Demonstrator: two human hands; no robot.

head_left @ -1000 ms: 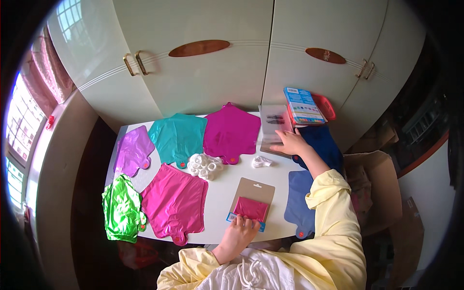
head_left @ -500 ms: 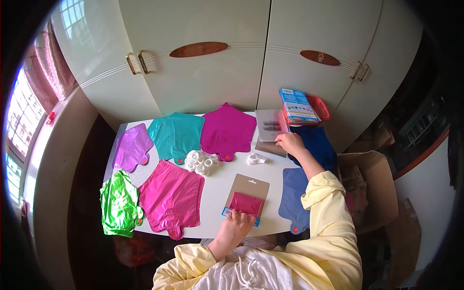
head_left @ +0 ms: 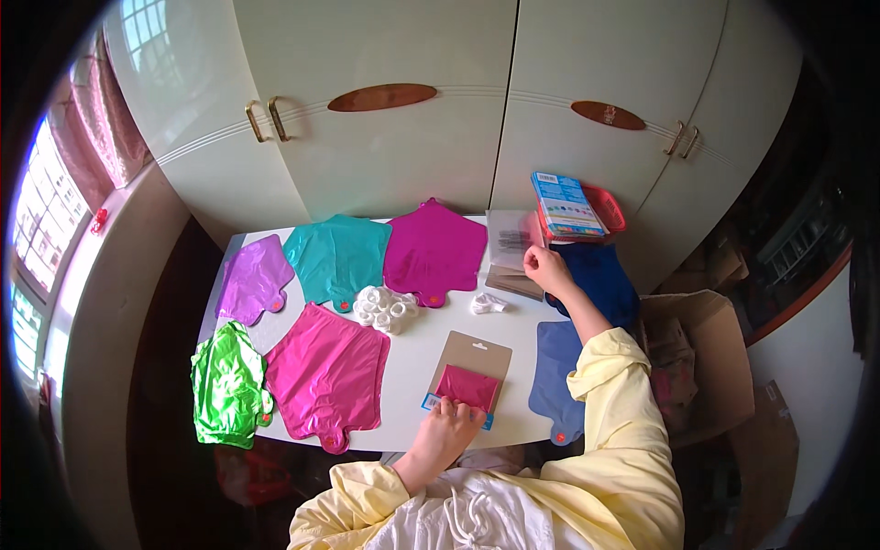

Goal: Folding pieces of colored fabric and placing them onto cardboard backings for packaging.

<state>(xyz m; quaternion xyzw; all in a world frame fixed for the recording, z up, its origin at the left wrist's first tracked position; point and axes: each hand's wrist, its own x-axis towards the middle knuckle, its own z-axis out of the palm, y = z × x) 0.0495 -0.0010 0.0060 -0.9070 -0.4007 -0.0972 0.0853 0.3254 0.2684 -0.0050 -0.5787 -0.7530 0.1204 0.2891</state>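
Card [head_left: 466, 354], brown, with folded pink packet [head_left: 469, 383], lies near white table [head_left: 411, 385]'s front edge beneath left hand [head_left: 446, 429], grip unclear; right hand [head_left: 546, 268], fingers curled, is at clear sleeves [head_left: 510, 240], any grasp unclear.

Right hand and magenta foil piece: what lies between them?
Translucent plastic and brown cards lie between the right hand and the magenta foil piece; this shows in the head view.

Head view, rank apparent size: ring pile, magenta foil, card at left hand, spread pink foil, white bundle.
Spread pink foil
Magenta foil
Card
Ring pile
White bundle
Pink lies nearer than magenta; true sizes unsure.
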